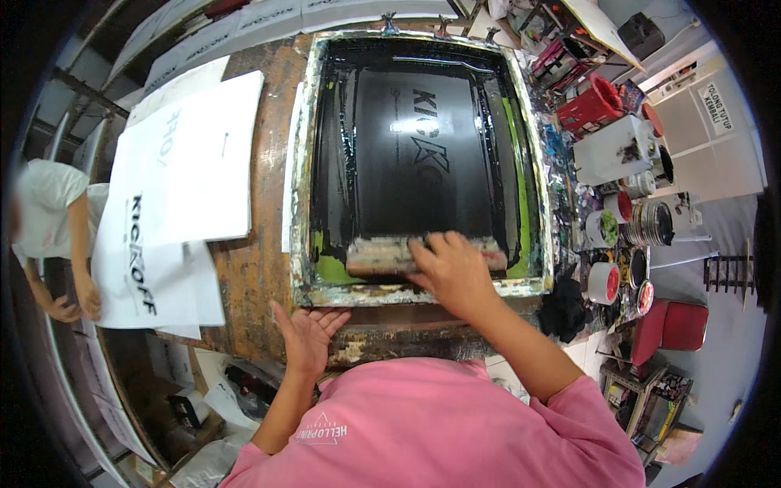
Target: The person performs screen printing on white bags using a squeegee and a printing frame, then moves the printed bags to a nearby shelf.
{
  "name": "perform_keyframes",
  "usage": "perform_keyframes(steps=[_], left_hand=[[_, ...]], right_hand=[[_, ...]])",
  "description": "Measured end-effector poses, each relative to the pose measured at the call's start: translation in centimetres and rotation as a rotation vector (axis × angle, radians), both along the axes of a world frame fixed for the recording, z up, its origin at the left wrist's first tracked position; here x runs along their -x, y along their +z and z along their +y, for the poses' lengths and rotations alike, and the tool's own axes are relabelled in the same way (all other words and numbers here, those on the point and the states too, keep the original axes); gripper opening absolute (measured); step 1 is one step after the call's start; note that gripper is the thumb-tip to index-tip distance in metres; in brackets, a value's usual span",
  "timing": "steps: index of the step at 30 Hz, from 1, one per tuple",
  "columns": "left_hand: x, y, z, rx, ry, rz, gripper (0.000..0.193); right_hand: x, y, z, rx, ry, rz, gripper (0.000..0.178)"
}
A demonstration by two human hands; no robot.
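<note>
A silk-screen frame (pixel 423 294) with a paint-crusted rim lies on the worn wooden table. Black ink coats its mesh (pixel 382 187), where dark lettering shows, and green strips run along both sides. My right hand (pixel 455 276) is closed over a squeegee (pixel 378 254) that lies crosswise at the near end of the mesh, inside the rim. My left hand (pixel 307 335) is palm up with fingers stretched out at the frame's near left edge. Its fingertips reach the rim; whether they press on it I cannot tell.
White printed sheets (pixel 191 163) are stacked left of the frame. A co-worker in a white shirt (pixel 53 203) stands at far left. Paint tubs (pixel 602 283), a red container (pixel 590 106) and a black cloth (pixel 563 309) line the right side. Metal clamps (pixel 442 26) stand at the far rim.
</note>
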State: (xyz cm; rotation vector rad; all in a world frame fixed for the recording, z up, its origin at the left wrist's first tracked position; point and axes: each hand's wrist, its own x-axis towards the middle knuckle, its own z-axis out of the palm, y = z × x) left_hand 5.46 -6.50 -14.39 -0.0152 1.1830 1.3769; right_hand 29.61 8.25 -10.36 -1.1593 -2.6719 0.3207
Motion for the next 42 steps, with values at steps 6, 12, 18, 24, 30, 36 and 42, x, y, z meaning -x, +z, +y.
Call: perform_keyframes(steps=[6, 12, 18, 24, 30, 36, 42], left_hand=[[0.7, -2.4, -1.8, -0.099, 0.011, -0.059, 0.092], [1.1, -2.8, -2.0, -0.247, -0.056, -0.030, 0.091], [2.3, -6.5, -4.0, -0.541, -0.042, -0.248, 0.102], [2.8, -5.9, -2.9, -0.668, -0.188, -0.299, 0.092], [2.7, -5.4, -2.5, -0.670, -0.224, -0.269, 0.098], [2.0, -3.3, -2.3, -0.710, -0.259, -0.260, 0.098], [1.3, 8.0, 1.3, -1.049, -0.276, -0.229, 0.100]], right_hand=[[2.8, -2.5, 15.5, -0.189, -0.009, 0.016, 0.041], [4.5, -2.5, 32.1, -0.299, -0.004, -0.008, 0.034], [5.4, 1.7, 37.8, -0.141, 0.081, -0.076, 0.043], [4.0, -1.8, 31.5, -0.394, -0.011, 0.016, 0.037], [2.1, 1.8, 13.1, -0.172, -0.065, -0.109, 0.033], [-0.6, 8.2, -1.9, -0.017, -0.048, -0.095, 0.034], [0.5, 15.9, -1.8, -0.556, -0.117, 0.026, 0.031]])
